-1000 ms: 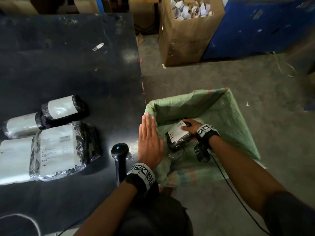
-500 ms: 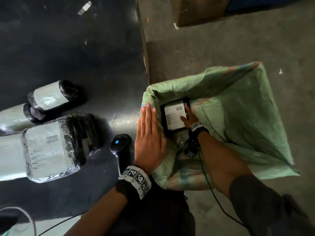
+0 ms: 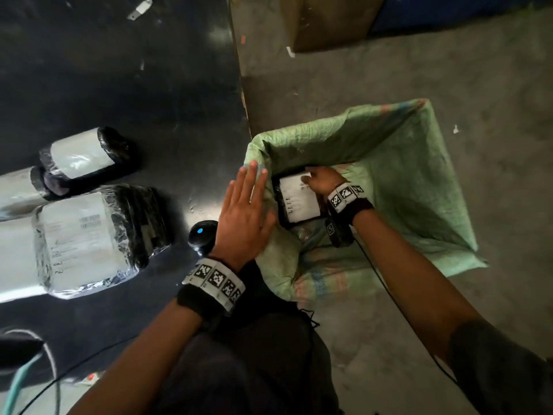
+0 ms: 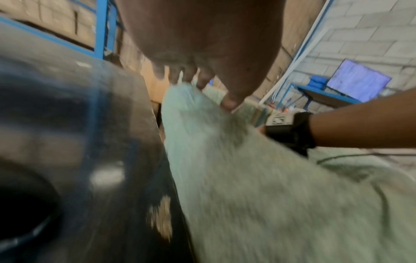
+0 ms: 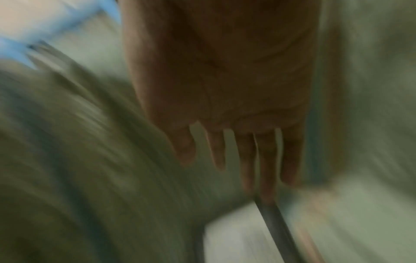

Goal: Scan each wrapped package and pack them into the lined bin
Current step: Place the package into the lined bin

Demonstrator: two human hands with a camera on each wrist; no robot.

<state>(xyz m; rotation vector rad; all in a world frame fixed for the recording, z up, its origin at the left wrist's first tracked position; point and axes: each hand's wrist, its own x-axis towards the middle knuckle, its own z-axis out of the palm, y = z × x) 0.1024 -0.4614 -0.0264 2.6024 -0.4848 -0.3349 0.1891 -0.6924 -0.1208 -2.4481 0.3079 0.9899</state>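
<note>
The bin lined with a green woven sack (image 3: 419, 163) stands on the floor to the right of the black table (image 3: 119, 85). A black-wrapped package with a white label (image 3: 299, 205) lies flat inside it against the left wall. My right hand (image 3: 318, 181) rests on the package's far corner; in the blurred right wrist view its fingers (image 5: 245, 160) are straight. My left hand (image 3: 250, 187) lies flat with straight fingers on the sack's left rim (image 4: 191, 99). Three wrapped packages (image 3: 89, 238), (image 3: 83, 154), (image 3: 15, 190) lie on the table. The black scanner (image 3: 203, 235) sits beside my left wrist.
A cardboard box (image 3: 329, 22) stands on the concrete floor beyond the bin, with a blue container behind it. Cables run along the table's near edge (image 3: 45, 369). A cable hangs from my right wrist (image 3: 389, 295).
My right hand lowered the package into the bin, laid it flat against the left wall and let go of its grip. My left hand stayed on the rim.
</note>
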